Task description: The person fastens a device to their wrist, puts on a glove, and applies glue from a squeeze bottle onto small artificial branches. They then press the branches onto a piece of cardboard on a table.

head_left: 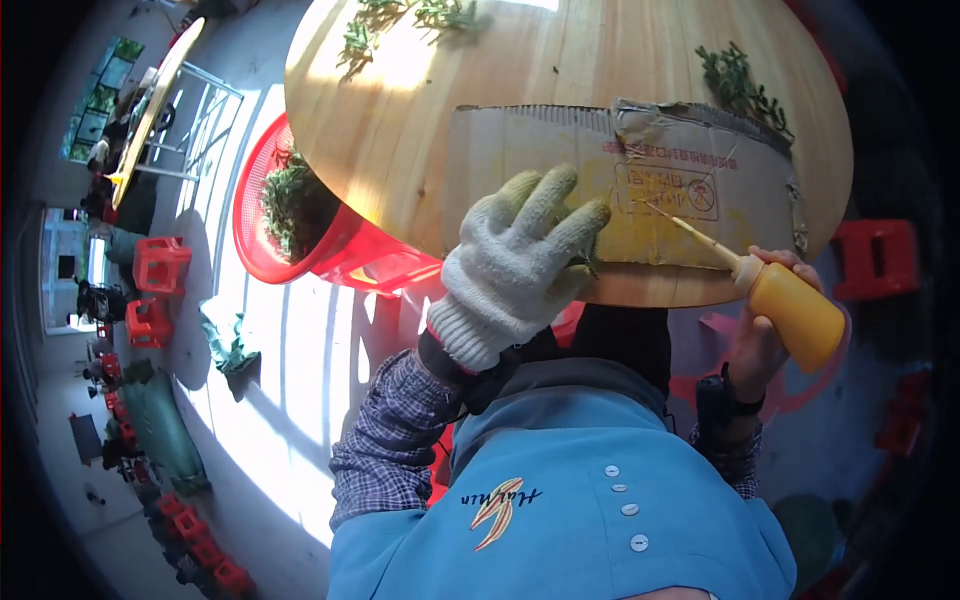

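My left hand (515, 260), in a white knit glove with yellowed fingertips, is over the near left part of a flattened cardboard piece (560, 140). Its thumb and forefinger curl around a small green sprig (592, 264), which mostly hides behind the glove. Bare and wrapped around a squeeze bottle (795, 315) of yellow-orange liquid, my right hand (760, 345) is off the table's near right edge. The bottle tilts, and its long thin nozzle (705, 240) points up and left above the cardboard. Yellow smears mark the cardboard surface.
The cardboard lies on a round wooden table (400, 160). Green sprigs (740, 85) lie at its far right, and more sprigs (360, 40) at its far left. A red basket (250, 225) holds greenery beside the table. Red stools (875, 260) stand to the right and left.
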Action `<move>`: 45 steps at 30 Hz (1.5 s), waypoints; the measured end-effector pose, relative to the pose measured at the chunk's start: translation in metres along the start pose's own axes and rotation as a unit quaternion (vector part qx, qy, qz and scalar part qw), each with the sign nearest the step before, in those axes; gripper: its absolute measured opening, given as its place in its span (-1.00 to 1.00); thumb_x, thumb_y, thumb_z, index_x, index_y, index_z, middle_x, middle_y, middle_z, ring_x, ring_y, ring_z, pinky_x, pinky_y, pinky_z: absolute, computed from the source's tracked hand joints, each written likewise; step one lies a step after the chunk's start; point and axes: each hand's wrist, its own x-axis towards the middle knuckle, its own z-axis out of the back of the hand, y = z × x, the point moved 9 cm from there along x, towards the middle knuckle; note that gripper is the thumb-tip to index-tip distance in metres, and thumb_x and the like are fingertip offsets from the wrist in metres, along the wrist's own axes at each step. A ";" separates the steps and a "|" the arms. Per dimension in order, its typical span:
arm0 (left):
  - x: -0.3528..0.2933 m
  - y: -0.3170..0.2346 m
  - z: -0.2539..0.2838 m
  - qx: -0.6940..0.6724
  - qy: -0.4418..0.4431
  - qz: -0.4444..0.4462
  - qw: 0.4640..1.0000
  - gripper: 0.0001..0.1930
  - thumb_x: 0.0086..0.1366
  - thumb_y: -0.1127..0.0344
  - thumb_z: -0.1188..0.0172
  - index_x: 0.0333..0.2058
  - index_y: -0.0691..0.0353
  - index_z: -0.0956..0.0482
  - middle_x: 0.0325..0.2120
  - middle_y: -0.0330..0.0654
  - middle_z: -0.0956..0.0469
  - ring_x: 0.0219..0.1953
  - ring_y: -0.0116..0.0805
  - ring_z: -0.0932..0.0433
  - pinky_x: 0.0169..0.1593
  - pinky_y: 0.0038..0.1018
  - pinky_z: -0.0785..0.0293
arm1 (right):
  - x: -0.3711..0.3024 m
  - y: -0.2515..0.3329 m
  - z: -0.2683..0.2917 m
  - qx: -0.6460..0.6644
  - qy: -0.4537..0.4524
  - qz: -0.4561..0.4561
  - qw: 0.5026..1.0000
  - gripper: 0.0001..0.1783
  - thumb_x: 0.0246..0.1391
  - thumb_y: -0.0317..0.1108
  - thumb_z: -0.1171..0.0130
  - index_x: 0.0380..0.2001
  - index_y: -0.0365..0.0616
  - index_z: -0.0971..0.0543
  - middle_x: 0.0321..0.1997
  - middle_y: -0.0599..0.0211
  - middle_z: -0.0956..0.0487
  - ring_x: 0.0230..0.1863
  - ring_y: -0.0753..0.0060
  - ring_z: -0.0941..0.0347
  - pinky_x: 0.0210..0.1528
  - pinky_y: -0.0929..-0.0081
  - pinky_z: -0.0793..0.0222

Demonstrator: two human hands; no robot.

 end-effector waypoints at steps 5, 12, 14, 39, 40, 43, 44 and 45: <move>-0.018 0.008 0.003 -0.095 0.032 -0.021 0.995 -0.58 0.01 0.41 -0.38 -0.08 0.20 -0.58 -0.05 0.05 -0.54 -0.04 0.09 -0.55 0.00 -0.19 -0.54 | -0.006 0.008 -0.006 0.010 -0.014 -0.004 1.000 -0.17 0.09 0.04 -0.38 0.27 -0.14 -0.26 0.18 0.15 -0.39 0.26 0.06 -0.35 0.41 0.01 -0.16; -0.049 0.087 0.099 -0.109 -0.220 0.183 0.952 -0.77 0.27 0.46 -0.28 -0.09 0.29 -0.60 -0.12 -0.03 -0.60 -0.14 -0.18 -0.62 -0.08 -0.35 -0.57 | 0.000 0.011 0.015 0.010 -0.060 -0.012 0.998 -0.17 0.10 0.04 -0.37 0.28 -0.15 -0.25 0.19 0.14 -0.38 0.26 0.08 -0.33 0.42 0.04 -0.14; -0.072 0.148 0.126 -0.181 -0.280 0.340 0.879 -0.69 0.37 0.33 -0.21 0.05 0.28 -0.55 -0.03 -0.05 -0.60 -0.03 -0.18 -0.59 0.07 -0.34 -0.51 | 0.005 0.009 0.022 0.006 -0.051 -0.009 0.999 -0.17 0.10 0.03 -0.38 0.27 -0.14 -0.25 0.18 0.14 -0.38 0.26 0.08 -0.34 0.40 0.06 -0.15; 0.346 -0.034 -0.206 0.026 0.136 -0.169 0.976 -0.55 0.24 0.18 -0.26 0.12 0.03 -0.51 0.10 0.02 -0.52 0.10 0.12 -0.50 0.14 -0.09 -0.47 | 0.066 0.002 0.145 0.088 -0.080 0.018 0.993 -0.19 -0.09 -0.16 -0.58 0.11 -0.08 -0.28 0.07 0.14 -0.39 0.11 0.16 -0.48 0.15 0.15 -0.48; 0.352 -0.032 -0.218 0.022 0.137 -0.173 0.975 -0.55 0.24 0.18 -0.26 0.12 0.03 -0.51 0.10 0.02 -0.52 0.10 0.12 -0.50 0.14 -0.09 -0.47 | 0.064 0.002 0.150 0.099 -0.098 0.013 0.990 -0.21 -0.08 -0.19 -0.57 0.10 -0.10 -0.29 0.05 0.13 -0.42 0.10 0.15 -0.49 0.15 0.15 -0.49; 0.355 0.000 -0.259 0.049 0.310 -0.079 0.946 -0.68 0.24 0.21 -0.23 -0.04 0.09 -0.59 -0.06 0.00 -0.60 -0.01 0.09 -0.57 0.09 -0.11 -0.50 | 0.062 0.002 0.164 0.105 -0.123 0.010 0.987 -0.24 -0.07 -0.23 -0.56 0.08 -0.12 -0.30 0.03 0.11 -0.45 0.09 0.13 -0.50 0.15 0.15 -0.50; 0.356 0.002 -0.253 0.043 0.286 -0.076 0.954 -0.73 0.24 0.23 -0.21 -0.09 0.10 -0.60 -0.11 -0.01 -0.62 -0.05 0.08 -0.58 0.05 -0.12 -0.51 | 0.062 0.002 0.167 0.102 -0.128 0.011 0.986 -0.24 -0.07 -0.23 -0.56 0.09 -0.11 -0.29 0.02 0.11 -0.45 0.10 0.13 -0.50 0.15 0.15 -0.50; 0.354 0.005 -0.245 0.037 0.262 -0.072 0.962 -0.77 0.24 0.25 -0.19 -0.14 0.12 -0.62 -0.17 -0.02 -0.63 -0.09 0.07 -0.60 0.02 -0.12 -0.52 | 0.061 0.002 0.170 0.100 -0.132 0.012 0.986 -0.24 -0.07 -0.24 -0.56 0.09 -0.11 -0.29 0.02 0.12 -0.45 0.10 0.13 -0.50 0.15 0.15 -0.50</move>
